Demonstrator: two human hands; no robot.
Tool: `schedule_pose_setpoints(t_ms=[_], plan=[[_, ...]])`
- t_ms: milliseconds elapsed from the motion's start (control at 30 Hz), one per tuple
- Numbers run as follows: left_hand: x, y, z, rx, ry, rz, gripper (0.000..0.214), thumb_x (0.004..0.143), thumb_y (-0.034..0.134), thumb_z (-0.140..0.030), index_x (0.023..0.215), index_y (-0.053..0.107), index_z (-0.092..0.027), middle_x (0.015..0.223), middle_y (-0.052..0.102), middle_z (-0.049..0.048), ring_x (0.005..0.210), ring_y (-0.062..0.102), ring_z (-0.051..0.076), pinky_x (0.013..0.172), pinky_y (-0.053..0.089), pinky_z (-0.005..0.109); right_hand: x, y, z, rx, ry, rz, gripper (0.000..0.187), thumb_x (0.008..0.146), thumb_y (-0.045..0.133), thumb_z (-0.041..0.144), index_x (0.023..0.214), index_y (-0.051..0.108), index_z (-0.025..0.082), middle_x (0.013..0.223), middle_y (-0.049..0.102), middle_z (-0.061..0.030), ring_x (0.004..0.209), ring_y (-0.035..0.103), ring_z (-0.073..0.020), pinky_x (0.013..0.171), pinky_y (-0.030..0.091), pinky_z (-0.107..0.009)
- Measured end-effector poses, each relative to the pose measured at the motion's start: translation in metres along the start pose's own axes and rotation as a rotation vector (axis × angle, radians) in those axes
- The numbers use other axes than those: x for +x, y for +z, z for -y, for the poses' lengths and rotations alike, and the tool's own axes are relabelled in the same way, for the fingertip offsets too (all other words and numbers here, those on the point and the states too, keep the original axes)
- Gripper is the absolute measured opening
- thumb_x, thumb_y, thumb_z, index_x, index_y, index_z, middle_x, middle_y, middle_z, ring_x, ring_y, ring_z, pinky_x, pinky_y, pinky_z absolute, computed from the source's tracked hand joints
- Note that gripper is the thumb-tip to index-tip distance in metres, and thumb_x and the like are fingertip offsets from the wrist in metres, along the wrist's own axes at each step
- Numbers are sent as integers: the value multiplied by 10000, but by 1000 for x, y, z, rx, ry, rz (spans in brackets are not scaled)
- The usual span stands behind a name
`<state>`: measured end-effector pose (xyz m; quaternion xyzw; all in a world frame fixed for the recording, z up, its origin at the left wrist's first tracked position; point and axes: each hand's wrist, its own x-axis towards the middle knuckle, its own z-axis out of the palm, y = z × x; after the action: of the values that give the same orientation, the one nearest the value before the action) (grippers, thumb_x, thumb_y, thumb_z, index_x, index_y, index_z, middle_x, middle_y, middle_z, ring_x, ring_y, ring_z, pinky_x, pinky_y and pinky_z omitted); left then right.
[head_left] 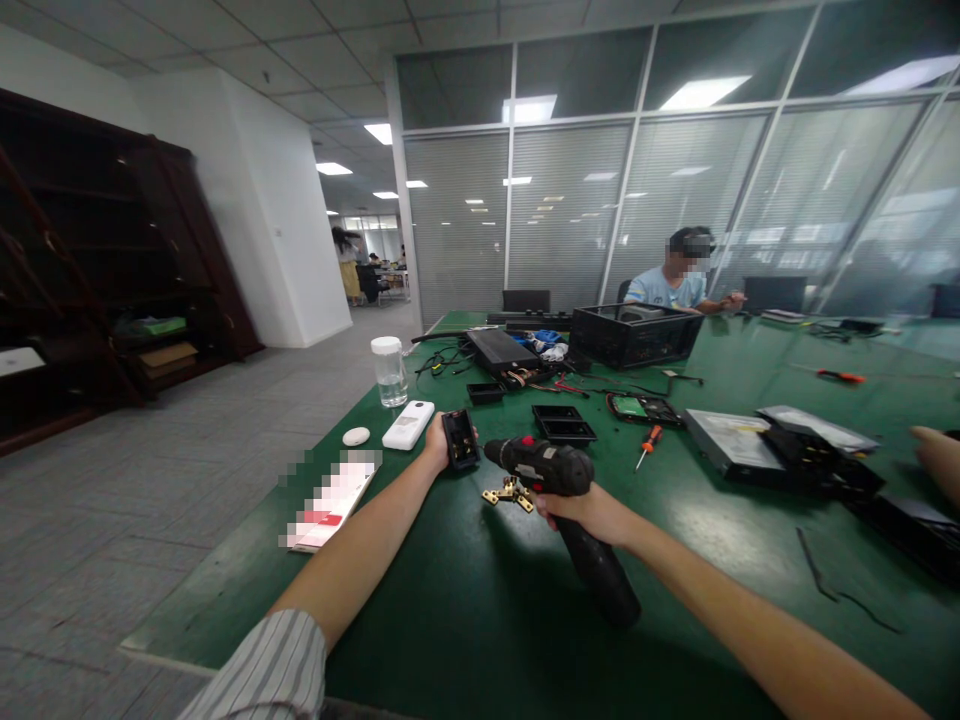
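Observation:
My left hand (438, 442) grips a small open black plastic box (460, 440), tilted so its inside faces me. Some brass-coloured bits show within it. My right hand (592, 512) is wrapped around the handle of a black cordless drill (551, 466) with red accents. The drill's chuck points left toward the box, with a small gap between them. Several brass terminal-like pieces (510, 494) lie on the green table below the drill. Behind the drill sits a second black box (564, 424) with compartments.
An orange-handled screwdriver (651, 438), a hard drive (642, 408) and a silver drive unit (731, 445) lie to the right. A plastic jar (389, 372) and a white device (408, 425) stand left. A black computer case (636, 335) is farther back, near a seated person (667, 285).

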<state>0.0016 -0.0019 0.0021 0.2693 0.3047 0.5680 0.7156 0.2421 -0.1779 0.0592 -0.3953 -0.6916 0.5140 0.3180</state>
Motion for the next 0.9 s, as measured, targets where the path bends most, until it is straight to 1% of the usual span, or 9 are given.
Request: schedule_pose_setpoints(t_ms=[133,267,467,600,733,900], plan=[[-1,1,-1,-21,-24,-25,407,842,373,-368,877,654,-76,649,663,133,580,664,259,544,522,368,1,-1,-4,14,54,-8,303,777,662,463,776,575,173,647,566,9,597,509,-131,576,388,-277],[-1,2,-1,-20,-28,-4,394,840,376,-362,863,653,-83,647,662,126,580,665,251,544,522,356,0,-1,-1,27,32,8,299,785,658,455,761,564,172,653,548,13,607,508,-129,580,387,-275],[1,0,0,0,-18,-1,398,835,373,-373,818,651,-89,626,657,132,556,658,255,524,519,361,-1,1,4,-12,22,-13,329,764,665,481,738,571,167,630,542,12,588,492,-126,558,375,-269],[1,0,0,-10,-22,6,404,839,366,-369,828,651,-83,653,663,146,579,665,264,530,520,365,0,1,1,32,28,-9,356,749,677,503,742,561,166,638,535,14,584,496,-125,562,377,-271],[2,0,0,-5,-28,-10,407,837,366,-368,834,654,-80,647,663,150,542,652,268,501,513,376,1,0,-2,46,16,3,364,752,675,510,746,561,164,648,530,12,592,493,-123,567,375,-270],[3,-1,0,-12,-32,-11,399,832,382,-368,844,656,-78,640,661,141,531,648,263,506,515,379,-1,3,6,31,39,-28,363,734,688,502,740,554,164,632,536,12,586,477,-125,562,358,-272]])
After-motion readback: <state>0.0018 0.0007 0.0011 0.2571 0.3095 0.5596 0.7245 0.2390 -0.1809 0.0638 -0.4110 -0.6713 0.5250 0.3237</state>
